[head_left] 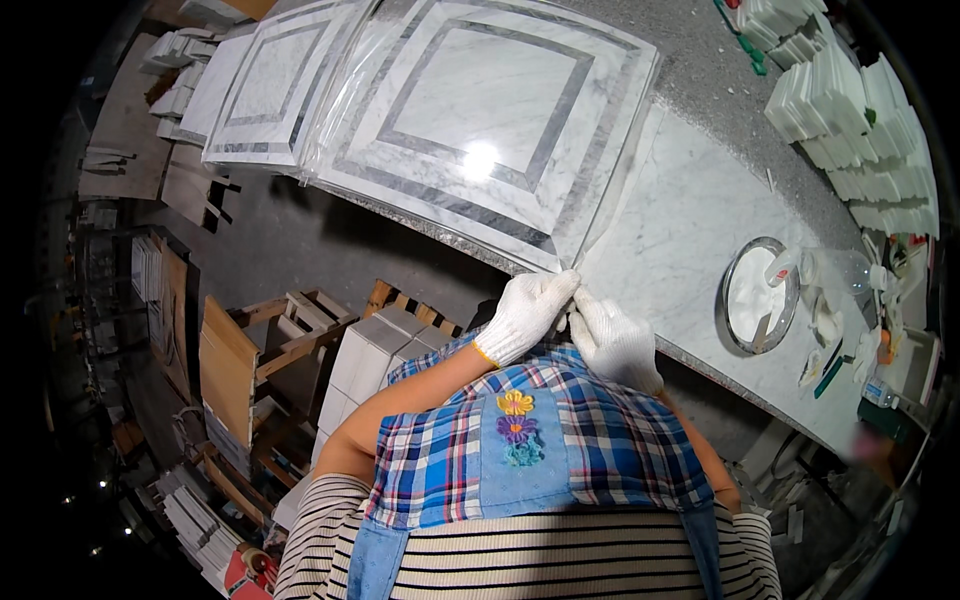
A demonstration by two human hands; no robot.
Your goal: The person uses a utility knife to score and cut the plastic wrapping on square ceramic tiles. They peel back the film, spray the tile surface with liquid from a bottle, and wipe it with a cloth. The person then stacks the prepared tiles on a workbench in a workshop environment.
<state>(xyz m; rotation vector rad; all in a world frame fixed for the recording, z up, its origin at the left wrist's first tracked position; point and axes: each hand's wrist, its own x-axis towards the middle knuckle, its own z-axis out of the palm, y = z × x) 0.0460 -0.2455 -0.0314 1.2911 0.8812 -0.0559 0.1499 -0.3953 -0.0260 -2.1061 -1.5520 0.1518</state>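
Observation:
My left hand (527,312) and my right hand (615,340), both in white knit gloves, meet in front of my apron at the bench edge. The fingers of each are closed and pinched, almost touching. Something thin and pale may be between the fingertips, but it is too small to make out. Just beyond them is the near corner of a white marble panel (478,85) with grey inlaid square bands. A bare pale marble slab (680,210) lies to its right, beside my right hand.
A round metal dish of white paste (752,302) with a spatula stands on the right, beside a clear plastic bottle (838,268). Stacks of white tiles (850,130) line the far right. Another inlaid panel (275,85) lies left. White boxes (365,355) and a wooden frame (300,330) stand below left.

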